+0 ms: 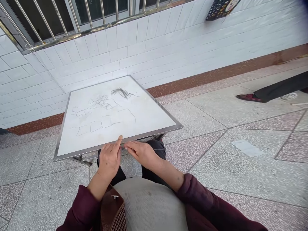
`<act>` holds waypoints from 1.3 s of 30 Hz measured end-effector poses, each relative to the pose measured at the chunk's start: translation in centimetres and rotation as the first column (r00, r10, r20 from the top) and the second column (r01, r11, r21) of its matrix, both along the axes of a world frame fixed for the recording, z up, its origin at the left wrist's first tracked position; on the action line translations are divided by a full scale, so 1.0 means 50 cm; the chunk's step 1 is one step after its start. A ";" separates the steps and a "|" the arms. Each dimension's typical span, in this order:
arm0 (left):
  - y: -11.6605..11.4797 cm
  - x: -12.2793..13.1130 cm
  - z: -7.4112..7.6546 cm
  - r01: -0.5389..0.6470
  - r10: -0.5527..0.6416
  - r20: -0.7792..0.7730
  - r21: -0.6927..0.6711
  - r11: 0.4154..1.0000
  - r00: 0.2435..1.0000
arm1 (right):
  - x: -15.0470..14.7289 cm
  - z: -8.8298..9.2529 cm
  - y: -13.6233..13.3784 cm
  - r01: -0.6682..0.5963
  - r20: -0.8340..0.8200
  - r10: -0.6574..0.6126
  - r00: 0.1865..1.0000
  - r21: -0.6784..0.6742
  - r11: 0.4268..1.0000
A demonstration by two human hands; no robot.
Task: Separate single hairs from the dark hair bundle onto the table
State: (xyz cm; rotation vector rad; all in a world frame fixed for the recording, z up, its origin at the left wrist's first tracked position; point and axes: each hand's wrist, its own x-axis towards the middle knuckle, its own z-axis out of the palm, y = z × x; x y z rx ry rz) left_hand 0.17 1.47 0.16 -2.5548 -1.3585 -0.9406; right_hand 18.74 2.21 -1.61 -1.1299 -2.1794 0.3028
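My left hand (110, 158) is at the near edge of a white-topped table (115, 118), index finger raised against the metal rim, the other fingers closed in a pinch. Close beside it, my right hand (145, 154) pinches thumb and fingers together, the tips almost touching the left hand's. A faint thin strand (158, 149) shows past the right hand over my dark trousers; what lies between the fingertips is too small to make out fully. On the tabletop lie a dark bundle of hair-like strands (121, 93), a loose tangle (101, 102) and a long wavy strand (101, 123).
Behind the table runs a white tiled wall (134, 57) with a barred window (72, 19). A patterned cloth item (220, 9) hangs on it. To the right another person's leg and shoe (251, 97) show, with a pale sheet (247, 148) on the speckled floor.
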 end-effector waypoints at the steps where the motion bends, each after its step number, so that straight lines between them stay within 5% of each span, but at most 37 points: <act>1: 0.000 0.001 0.000 -0.004 0.004 0.009 -0.012 1.000 1.000 | -0.002 0.001 0.000 -0.003 0.004 0.003 1.000 0.008 1.000; 18: -0.010 -0.001 0.003 0.017 -0.008 0.101 -0.092 0.996 0.995 | -0.014 -0.010 -0.007 0.006 0.021 -0.007 1.000 0.037 0.999; 28: -0.012 -0.050 0.021 -0.030 0.182 0.522 -0.286 0.958 0.833 | -0.010 -0.008 -0.005 0.008 -0.104 -0.020 0.994 -0.108 0.994; 39: -0.013 -0.013 0.012 0.014 -0.004 0.098 -0.104 0.994 0.995 | -0.013 -0.005 -0.010 -0.042 -0.055 0.039 0.998 -0.049 0.998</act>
